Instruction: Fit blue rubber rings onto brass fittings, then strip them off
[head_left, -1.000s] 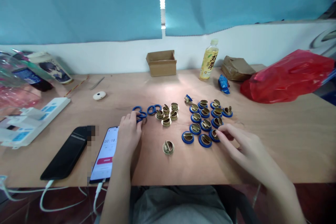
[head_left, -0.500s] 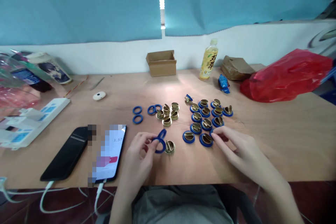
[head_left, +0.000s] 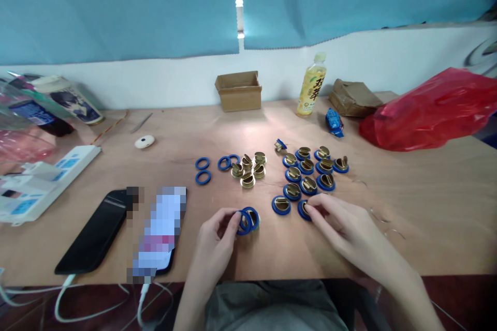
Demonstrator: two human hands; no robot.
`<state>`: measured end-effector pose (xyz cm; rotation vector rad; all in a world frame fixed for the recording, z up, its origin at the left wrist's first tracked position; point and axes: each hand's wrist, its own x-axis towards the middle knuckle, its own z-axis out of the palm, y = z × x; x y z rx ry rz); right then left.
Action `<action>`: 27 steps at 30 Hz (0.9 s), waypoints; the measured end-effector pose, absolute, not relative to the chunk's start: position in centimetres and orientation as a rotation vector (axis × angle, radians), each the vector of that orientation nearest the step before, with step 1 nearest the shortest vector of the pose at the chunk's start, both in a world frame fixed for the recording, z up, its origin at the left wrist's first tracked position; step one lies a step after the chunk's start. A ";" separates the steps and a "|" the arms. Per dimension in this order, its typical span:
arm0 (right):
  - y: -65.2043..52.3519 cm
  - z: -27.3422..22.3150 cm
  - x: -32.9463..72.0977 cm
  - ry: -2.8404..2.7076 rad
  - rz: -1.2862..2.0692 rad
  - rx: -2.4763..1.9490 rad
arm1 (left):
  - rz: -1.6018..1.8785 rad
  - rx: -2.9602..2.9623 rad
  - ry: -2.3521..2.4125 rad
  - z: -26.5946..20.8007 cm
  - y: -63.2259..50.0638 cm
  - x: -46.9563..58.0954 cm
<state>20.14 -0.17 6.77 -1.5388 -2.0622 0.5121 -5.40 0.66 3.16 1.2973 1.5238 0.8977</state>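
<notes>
My left hand (head_left: 221,235) pinches blue rings (head_left: 244,222), at least two, between thumb and fingers. One of them lies over a round brass fitting (head_left: 252,216) on the table. Farther right, the fingertips of my right hand (head_left: 341,222) close on a brass fitting with a blue ring around its base (head_left: 304,210), partly hiding it. Beyond that hand stand several more ringed brass fittings (head_left: 308,185) in rough rows, their half-round tabs up. Brass fittings without rings (head_left: 247,180) cluster in the middle, beside loose blue rings (head_left: 203,177).
Two phones, one dark (head_left: 95,230) and one lit (head_left: 159,232), lie left with white cables. A power strip (head_left: 58,183) is beyond them. At the back are a small carton (head_left: 240,98), a drink bottle (head_left: 311,85), a blue packet (head_left: 334,122) and a red bag (head_left: 430,111).
My left hand has brought the rings down and right, over the brass fitting beside it. My right hand has shifted slightly left and nearer, onto the closest ringed fitting.
</notes>
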 end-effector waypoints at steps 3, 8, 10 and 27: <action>-0.5 6.6 19.1 -2.070 0.524 -1.466 | 0.902 1.367 1.583 2.5 0.8 -5.2; -1.1 5.8 16.2 -2.097 0.631 -1.364 | 0.860 1.443 1.691 2.4 0.7 -4.7; -1.2 5.5 15.0 -2.081 0.691 -1.351 | 0.847 1.486 1.742 2.5 0.6 -4.5; -1.3 1.4 11.4 -1.991 0.662 -1.252 | 1.138 1.491 1.911 1.8 0.7 -7.2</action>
